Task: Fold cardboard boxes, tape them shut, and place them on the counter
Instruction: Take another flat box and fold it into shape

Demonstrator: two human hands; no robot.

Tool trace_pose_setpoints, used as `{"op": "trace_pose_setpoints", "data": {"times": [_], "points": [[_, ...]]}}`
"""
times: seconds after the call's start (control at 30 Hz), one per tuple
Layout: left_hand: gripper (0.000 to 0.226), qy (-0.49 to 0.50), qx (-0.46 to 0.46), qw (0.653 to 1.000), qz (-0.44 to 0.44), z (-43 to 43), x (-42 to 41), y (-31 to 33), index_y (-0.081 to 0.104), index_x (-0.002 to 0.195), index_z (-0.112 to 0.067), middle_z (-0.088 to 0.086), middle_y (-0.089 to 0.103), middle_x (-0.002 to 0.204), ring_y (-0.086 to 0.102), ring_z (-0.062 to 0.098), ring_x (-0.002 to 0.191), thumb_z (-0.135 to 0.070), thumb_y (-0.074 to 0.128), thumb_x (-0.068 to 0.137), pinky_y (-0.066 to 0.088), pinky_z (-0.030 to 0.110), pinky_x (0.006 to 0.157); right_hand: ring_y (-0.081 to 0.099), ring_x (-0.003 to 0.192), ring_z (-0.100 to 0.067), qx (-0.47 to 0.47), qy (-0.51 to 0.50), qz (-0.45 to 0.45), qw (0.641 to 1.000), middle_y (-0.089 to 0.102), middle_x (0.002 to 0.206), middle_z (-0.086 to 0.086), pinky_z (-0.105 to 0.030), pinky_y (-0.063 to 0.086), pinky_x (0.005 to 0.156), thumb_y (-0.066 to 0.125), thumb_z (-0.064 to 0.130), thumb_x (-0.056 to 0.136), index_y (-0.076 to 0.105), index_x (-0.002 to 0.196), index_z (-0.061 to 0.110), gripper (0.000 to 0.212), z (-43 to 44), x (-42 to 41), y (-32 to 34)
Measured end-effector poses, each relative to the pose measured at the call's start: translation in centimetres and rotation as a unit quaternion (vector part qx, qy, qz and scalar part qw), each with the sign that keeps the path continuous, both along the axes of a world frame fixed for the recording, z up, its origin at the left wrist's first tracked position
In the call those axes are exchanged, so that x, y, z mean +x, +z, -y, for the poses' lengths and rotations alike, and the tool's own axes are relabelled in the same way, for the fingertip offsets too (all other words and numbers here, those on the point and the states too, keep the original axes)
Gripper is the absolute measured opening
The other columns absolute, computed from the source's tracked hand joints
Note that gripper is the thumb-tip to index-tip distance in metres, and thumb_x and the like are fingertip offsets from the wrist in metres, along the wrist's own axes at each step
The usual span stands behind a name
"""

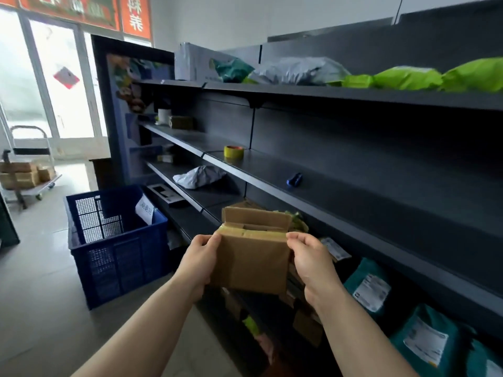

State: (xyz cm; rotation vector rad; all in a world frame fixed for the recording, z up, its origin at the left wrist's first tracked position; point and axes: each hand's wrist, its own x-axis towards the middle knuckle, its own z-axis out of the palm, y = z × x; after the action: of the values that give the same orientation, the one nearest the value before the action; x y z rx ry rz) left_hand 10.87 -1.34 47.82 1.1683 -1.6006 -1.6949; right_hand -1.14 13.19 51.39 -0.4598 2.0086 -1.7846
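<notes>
A small brown cardboard box [251,257] hangs in front of me between both hands, its far flap standing up and the inner flaps folded in. My left hand [200,261] grips its left edge with thumb on the near face. My right hand [313,263] pinches the top right corner. A roll of yellow tape [233,151] lies on the middle dark shelf [353,191], and a small blue cutter [294,179] lies further right on the same shelf.
A blue plastic crate [117,246] stands on the floor to the left. Green, grey and teal parcels [408,77] fill the top and bottom shelves. A grey bag [198,176] lies on a lower shelf. A trolley with boxes [24,172] stands by the glass door.
</notes>
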Motion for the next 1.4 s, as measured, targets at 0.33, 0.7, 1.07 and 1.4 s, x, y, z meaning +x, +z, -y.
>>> {"op": "trace_pose_setpoints", "data": {"times": [0.33,0.7,1.07,1.4], "points": [[0.033,-0.062,0.030,0.997,-0.022,13.5,2.0,5.2,0.055,0.111,-0.027,0.010,0.060,0.114,0.059,0.032,0.106,-0.055,0.049,0.094,0.049,0.046,0.091,0.057,0.114,-0.019,-0.037,-0.068,-0.012,0.997,0.060,0.126,-0.003,-0.038,0.046,0.103,0.052,0.021,0.098,0.059,0.130,0.014,0.033,11.8,4.5,4.8],[0.024,-0.099,-0.048,0.992,-0.067,22.3,0.1,5.9,0.058,0.103,-0.028,0.004,0.064,0.106,0.061,0.025,0.099,-0.049,0.049,0.095,0.053,0.046,0.085,0.053,0.099,-0.012,-0.063,-0.144,-0.002,0.988,0.061,0.117,0.000,-0.029,0.039,0.087,0.048,0.021,0.100,0.058,0.128,0.014,0.030,19.9,4.8,4.8],[0.022,-0.145,-0.081,0.980,-0.109,28.7,-8.4,7.5,0.057,0.113,-0.029,0.004,0.066,0.096,0.063,0.019,0.081,-0.037,0.040,0.102,0.048,0.034,0.070,0.060,0.113,-0.023,-0.067,-0.106,0.034,0.992,0.062,0.128,-0.006,-0.033,0.050,0.087,0.037,0.028,0.103,0.058,0.125,0.029,0.030,25.0,-3.5,6.4],[0.041,-0.232,-0.025,0.949,-0.213,33.0,-17.8,10.0,0.039,0.131,-0.036,0.005,0.057,0.119,0.061,0.029,0.106,-0.025,0.058,0.096,0.056,0.054,0.082,0.072,0.091,-0.028,-0.021,-0.014,0.001,1.000,0.064,0.113,-0.002,-0.038,0.058,0.079,0.067,0.054,0.082,0.052,0.120,0.020,0.053,29.2,-11.9,7.2]]}}
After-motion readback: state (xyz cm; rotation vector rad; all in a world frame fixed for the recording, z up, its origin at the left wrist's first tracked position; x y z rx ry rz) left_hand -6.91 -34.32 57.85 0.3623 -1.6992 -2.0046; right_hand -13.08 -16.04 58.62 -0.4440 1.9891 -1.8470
